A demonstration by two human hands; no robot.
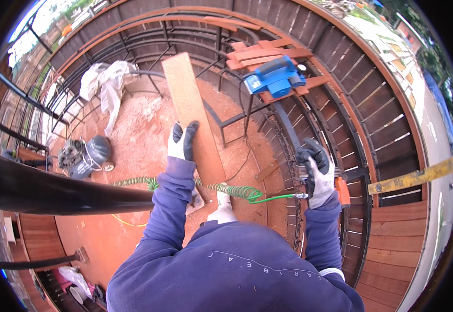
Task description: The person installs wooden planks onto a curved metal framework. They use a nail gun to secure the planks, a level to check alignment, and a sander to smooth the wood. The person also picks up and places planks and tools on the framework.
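Pinches the edge of a long wooden plank (pixel 191 96) in the left grip (pixel 183 141), gloved thumb and fingers closed on it, most of its length reaching ahead of that grip. Wraps the right grip (pixel 317 169) round what looks like an orange pneumatic nailer (pixel 344 192), well apart from the plank and already coupled to a green coiled hose (pixel 244 192) running leftward behind both grips. Ahead of the right grip, a blue electric planer (pixel 277 78) on reddish-brown boards (pixel 244 55); left of the left grip, an air compressor (pixel 88 156). Right of the right grip, a curved slatted wall (pixel 385 117), seemingly largely built; plank apparently still loose, unfastened to anything in view. Cannot tell whether already planed or trimmed.
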